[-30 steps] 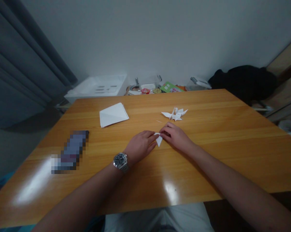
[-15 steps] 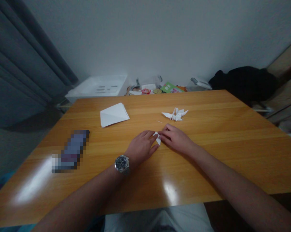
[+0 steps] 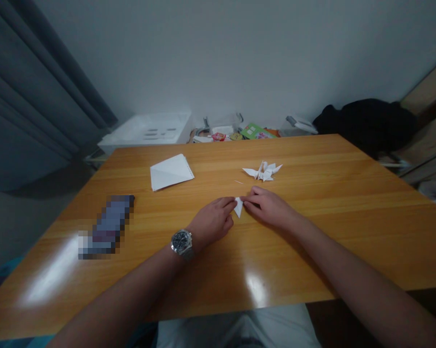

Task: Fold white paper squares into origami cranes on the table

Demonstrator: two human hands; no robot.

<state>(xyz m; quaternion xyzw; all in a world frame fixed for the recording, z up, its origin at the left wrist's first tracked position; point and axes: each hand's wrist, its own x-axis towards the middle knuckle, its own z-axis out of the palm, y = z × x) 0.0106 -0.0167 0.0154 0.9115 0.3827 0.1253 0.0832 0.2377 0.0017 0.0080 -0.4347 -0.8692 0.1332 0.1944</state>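
A small piece of folded white paper (image 3: 238,208) lies on the wooden table, its narrow tip pointing towards me. My left hand (image 3: 211,220), with a metal watch (image 3: 182,241) on the wrist, holds the paper's upper left part under its fingertips. Its thumb is bent in below them. From the other side, my right hand (image 3: 267,205) grips the upper right edge, fingers drawn together. The fingertips cover part of the folds. Just beyond the right hand sit folded white paper cranes (image 3: 264,171), close against each other.
A stack of white paper (image 3: 172,172) lies at the back left of the table (image 3: 297,256). Nearer on the left is a blurred-out, phone-like object (image 3: 109,226). Behind the table stand a white tray (image 3: 156,129), a green packet (image 3: 256,131) and a black heap (image 3: 366,123).
The paper has turned slightly, and more of its pointed lower part shows. My left thumb has drawn back from the tip and bent inward. My right fingers have shifted slightly right.
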